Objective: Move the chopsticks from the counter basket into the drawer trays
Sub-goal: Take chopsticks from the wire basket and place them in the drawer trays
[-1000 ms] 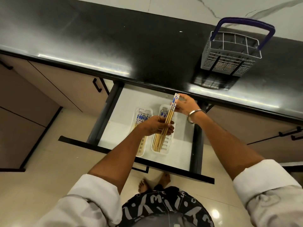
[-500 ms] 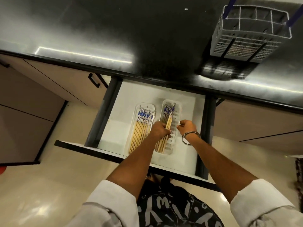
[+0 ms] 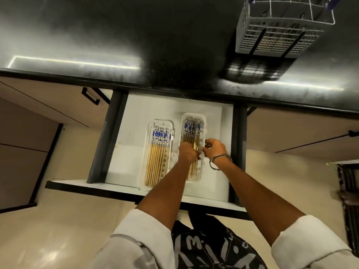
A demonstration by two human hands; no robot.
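- Two hands meet over the right tray [image 3: 202, 121] at the centre of the frame: the left hand [image 3: 188, 153] lies curled on top of a bundle of chopsticks [image 3: 191, 131], apparently grasping the bare wooden shafts at mid-length, while the right hand [image 3: 214, 147] hovers just beside it with fingertips curled at the tray's right rim; whether it pinches a stick cannot be told.
- A second set of sticks [image 3: 158, 150] lies flat in the left tray [image 3: 150, 125], patterned ends pointing to the top of the frame, inside the open drawer [image 3: 136, 117].
- The sticks look light, stiff and smooth, likely to roll or fan apart; taking them as a bunch near the middle seems the safest hold.
- The basket [image 3: 279, 38] stands on the dark tabletop [image 3: 136, 35] at upper right, its contents unclear through the mesh.
- Compared with a second ago, the bundle is no longer raised above the drawer with the right hand at its patterned tips; it now lies down in the right tray, and the right hand has dropped beside the left.
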